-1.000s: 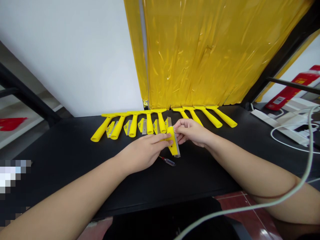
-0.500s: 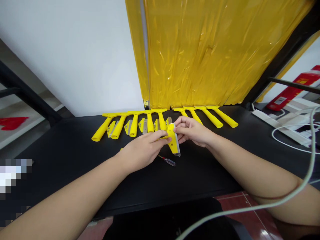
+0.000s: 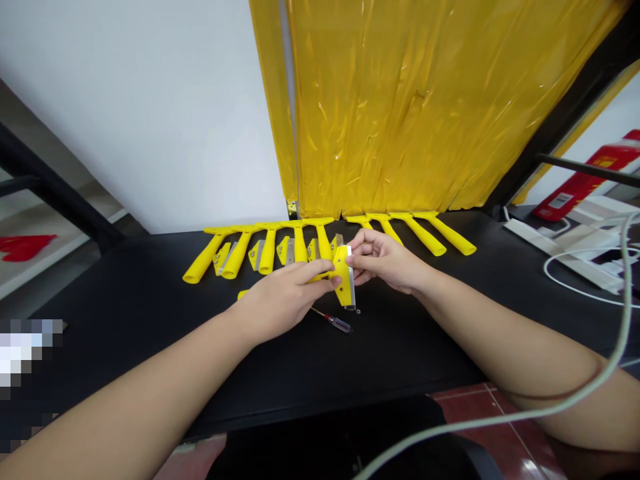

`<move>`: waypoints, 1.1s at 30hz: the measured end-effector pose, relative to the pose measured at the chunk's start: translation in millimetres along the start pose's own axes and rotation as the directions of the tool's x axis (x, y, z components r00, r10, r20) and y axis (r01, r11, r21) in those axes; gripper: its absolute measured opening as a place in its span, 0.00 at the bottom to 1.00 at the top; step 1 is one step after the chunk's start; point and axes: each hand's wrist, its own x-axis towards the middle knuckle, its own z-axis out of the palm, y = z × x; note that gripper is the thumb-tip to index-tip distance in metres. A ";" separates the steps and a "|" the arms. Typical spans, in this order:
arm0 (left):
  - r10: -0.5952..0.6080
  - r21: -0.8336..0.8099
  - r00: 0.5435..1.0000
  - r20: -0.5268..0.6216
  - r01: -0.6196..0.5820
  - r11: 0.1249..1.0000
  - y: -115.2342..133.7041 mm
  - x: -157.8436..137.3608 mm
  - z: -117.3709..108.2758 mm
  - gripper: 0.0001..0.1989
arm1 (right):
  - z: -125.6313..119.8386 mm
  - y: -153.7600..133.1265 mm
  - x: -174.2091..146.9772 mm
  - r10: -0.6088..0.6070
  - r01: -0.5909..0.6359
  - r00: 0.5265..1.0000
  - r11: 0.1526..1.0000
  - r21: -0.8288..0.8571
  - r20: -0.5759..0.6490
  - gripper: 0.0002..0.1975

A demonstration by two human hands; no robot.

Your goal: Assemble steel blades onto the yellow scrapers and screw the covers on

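Since a second ago both hands lifted the scraper head a touch, so it sits higher and a bit further from the screwdriver; nothing else on the table shifted

Left hand [image 3: 280, 303]: fingers pinched on the yellow scraper head [image 3: 343, 275] from its left side, thumb and index closed on the plastic body
Right hand [image 3: 383, 260]: fingertips closed on the top right end of the same head, at the metal blade [image 3: 352, 287] along its right edge
Head is held above the black table [image 3: 125, 313], long axis running near-far, roughly centre of the table, just in front of the row of parts
Small screwdriver [image 3: 333, 321], red and clear handle, lies flat on the table just below the head, not touched
Tiny screw-like bit [image 3: 359, 311] on the table beside the blade's near end, too small to tell exactly

Back row: yellow scraper handles [image 3: 267, 248] lined up along the far edge, with loose blade holders [image 3: 286, 251] between the left ones
Yellow plastic sheet [image 3: 425, 100] hangs behind
White cable [image 3: 575, 393] crosses over the right forearm
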 end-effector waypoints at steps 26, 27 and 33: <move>-0.069 -0.078 0.997 -0.020 0.068 0.995 -23.7 -0.5 -3.6 0.17 | -8.8 -7.9 -23.8 0.153 0.243 0.897 0.613 -0.752 0.415 0.05; -0.071 -0.081 0.997 -0.016 0.070 0.994 -23.5 -0.4 -3.6 0.16 | -6.4 -7.9 -24.3 0.154 0.256 0.895 0.590 -0.765 0.418 0.06; -0.052 -0.082 0.998 -0.020 0.051 0.995 -19.6 1.0 -5.9 0.16 | -1.5 -11.0 -25.1 0.126 0.318 0.887 0.532 -0.785 0.444 0.05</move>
